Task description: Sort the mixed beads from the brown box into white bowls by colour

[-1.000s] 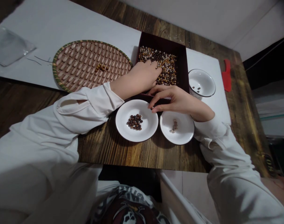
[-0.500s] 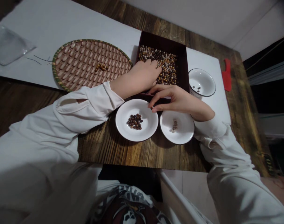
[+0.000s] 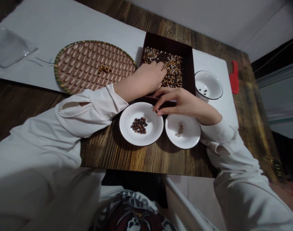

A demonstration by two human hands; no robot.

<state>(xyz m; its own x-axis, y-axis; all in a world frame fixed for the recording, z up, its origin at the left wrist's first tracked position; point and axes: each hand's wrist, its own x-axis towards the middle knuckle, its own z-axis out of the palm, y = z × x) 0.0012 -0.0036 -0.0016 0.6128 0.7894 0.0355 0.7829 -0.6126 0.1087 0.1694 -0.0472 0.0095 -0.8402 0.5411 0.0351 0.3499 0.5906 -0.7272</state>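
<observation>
Bead point(image 3: 157, 111), dark, sits pinched between right hand's point(image 3: 181, 102) thumb and finger at left white plate's point(image 3: 152, 132) far right rim, probably light, hard, slippery, best gripped across 2 opposite sides; left hand point(image 3: 150, 75) reaches over mixed beads point(image 3: 174, 69) in box point(image 3: 189, 65), grip indeterminable.

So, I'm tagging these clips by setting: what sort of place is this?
Perhaps a home or small craft workspace: a wooden table with a dark box of bead-like pieces and a woven tray.
</observation>
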